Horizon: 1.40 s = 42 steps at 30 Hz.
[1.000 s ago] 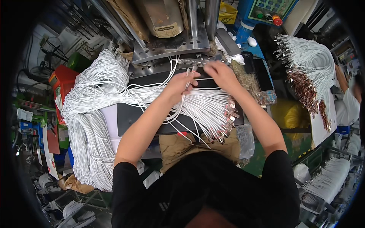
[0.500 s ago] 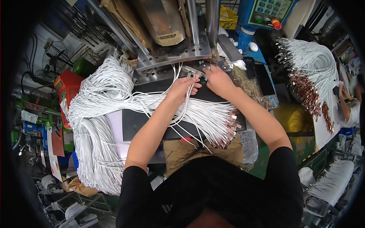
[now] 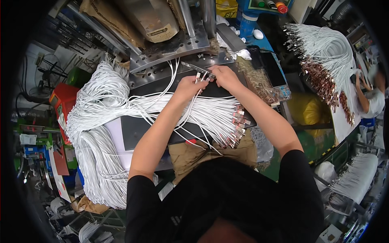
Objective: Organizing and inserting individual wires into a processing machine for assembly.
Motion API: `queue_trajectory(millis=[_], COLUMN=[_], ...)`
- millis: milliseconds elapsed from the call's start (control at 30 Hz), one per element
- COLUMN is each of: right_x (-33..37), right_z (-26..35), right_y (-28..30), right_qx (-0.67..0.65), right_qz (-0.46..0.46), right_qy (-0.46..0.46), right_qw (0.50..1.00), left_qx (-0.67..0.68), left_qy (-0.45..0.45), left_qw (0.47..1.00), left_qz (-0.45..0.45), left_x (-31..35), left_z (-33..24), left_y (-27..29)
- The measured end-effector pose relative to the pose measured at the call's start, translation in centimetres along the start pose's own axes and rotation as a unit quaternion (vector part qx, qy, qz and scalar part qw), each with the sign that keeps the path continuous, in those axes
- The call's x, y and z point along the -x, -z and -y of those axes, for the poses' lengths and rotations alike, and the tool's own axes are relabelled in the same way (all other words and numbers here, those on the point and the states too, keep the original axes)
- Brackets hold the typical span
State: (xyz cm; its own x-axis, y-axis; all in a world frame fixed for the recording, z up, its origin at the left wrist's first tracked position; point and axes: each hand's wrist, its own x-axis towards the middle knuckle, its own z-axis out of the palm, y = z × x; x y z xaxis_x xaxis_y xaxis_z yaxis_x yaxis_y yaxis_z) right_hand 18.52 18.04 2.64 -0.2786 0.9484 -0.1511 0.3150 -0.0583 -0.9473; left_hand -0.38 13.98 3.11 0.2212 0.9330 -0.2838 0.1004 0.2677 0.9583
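My left hand [image 3: 189, 87] is closed around a few white cables with small metal-ended connectors [image 3: 198, 75], which stick up past its fingers. Beside it, my right hand [image 3: 225, 77] pinches the end of a narrow dark metal strip [image 3: 193, 67]. The strip lies across the connector tips; whether they are seated in it is too small to tell. Under my forearms spreads a thick bundle of white cables [image 3: 198, 109], its connector ends [image 3: 237, 125] fanned out toward the right. More cables [image 3: 172, 75] run up from the bundle toward the metal press base [image 3: 166, 56].
The press with steel columns [image 3: 185, 18] stands just ahead. Large coils of white cable [image 3: 97, 162] hang at the left, by a red box [image 3: 63, 105]. A blue control panel's buttons [image 3: 279, 7] are at upper right. Another person [image 3: 372, 97] works beside a far-right cable bundle [image 3: 328, 52].
The whole view has shifted, so the press and cables appear farther left and higher. Both hands, still close together, have come slightly right relative to the press, with the metal strip between them.
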Motion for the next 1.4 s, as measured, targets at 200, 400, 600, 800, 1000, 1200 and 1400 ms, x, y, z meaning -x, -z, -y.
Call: queue_trajectory(millis=[200,400,600,800,1000,1200,1400], right_x=[-0.3,-0.9,-0.1,-0.5,-0.7,-0.5,-0.9], right_z=[-1.1,-1.0,-0.3,-0.6,-1.6,-0.7,-2.3], right_y=[-0.1,-0.6,-0.4,-0.4,-0.2,1.5,1.1], right_qx=[0.019,-0.062,-0.012,-0.051,0.019,-0.037,0.024], right_qz=[-0.03,0.012,-0.01,-0.012,-0.027,0.024,0.049], right_qy=[0.041,-0.005,0.003,0.013,0.082,0.019,0.092], right_qw=[0.999,0.998,1.0,0.999,0.996,0.999,0.994], left_qx=[-0.006,0.023,0.024,0.02,0.019,0.003,-0.032], left_qy=[0.012,-0.007,-0.003,0.015,0.004,0.026,0.022], left_qw=[0.999,1.0,1.0,1.0,0.999,0.999,0.999], left_qz=[0.03,0.013,0.0,0.012,0.025,0.021,0.033], left_x=[0.4,0.9,0.6,0.6,0.6,0.3,0.1], left_z=[0.3,-0.2,-0.1,-0.3,-0.2,0.4,0.4], left_y=[0.1,0.2,0.1,0.3,0.2,1.6,0.8])
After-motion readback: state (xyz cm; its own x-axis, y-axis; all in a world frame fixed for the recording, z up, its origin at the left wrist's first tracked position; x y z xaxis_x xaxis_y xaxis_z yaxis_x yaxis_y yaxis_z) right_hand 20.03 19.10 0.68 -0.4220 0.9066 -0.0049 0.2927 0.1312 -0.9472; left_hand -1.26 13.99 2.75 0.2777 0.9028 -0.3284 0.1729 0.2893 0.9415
